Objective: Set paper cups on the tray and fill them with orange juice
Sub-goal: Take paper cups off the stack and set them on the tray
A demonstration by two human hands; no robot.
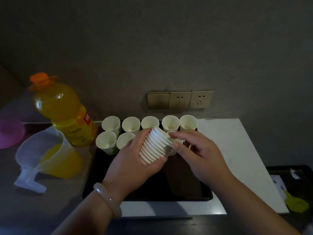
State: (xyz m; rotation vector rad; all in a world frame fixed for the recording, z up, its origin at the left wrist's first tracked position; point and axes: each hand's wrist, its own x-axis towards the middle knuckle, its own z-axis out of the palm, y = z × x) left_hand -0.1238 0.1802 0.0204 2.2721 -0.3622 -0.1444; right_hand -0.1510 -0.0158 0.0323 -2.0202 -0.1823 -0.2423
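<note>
Stage: cups are still being laid out; none of the cups on the tray shows juice, so filling has not begun, as far as the dim light lets me judge.
Tray point(108, 182): dark, flat, low-rimmed, in the lower middle of the frame on the worktop point(237, 150), partly over a white patch of it.
Cups on tray: five upright in the far row point(149, 123), two more in the near row at left point(106, 141), and one partly hidden behind the hands near the middle point(176, 141).
Cup stack point(155, 146): nested white paper cups, lying tilted on its side above the tray, rims towards the upper right.
Left hand point(133, 163): its grip is wrapped around the stack from below and behind, thumb under the lower end.
Right hand point(201, 153): fingertips pinch the rim of the outermost cup at the stack's upper right end; the grip is closed on that cup, which looks not yet freed.
Handling: the cups are very light, thin-walled and easily crushed; nested ones tend to stick, so take the rim only, with a light pinch, and peel one off while the other hand steadies the stack body.
Juice bottle point(66, 114): large, capped in orange, nearly full, standing at left of the tray; likely heavy and smooth.
Pitcher point(50, 155): clear plastic, some juice inside, lower left, beside the bottle.
</note>
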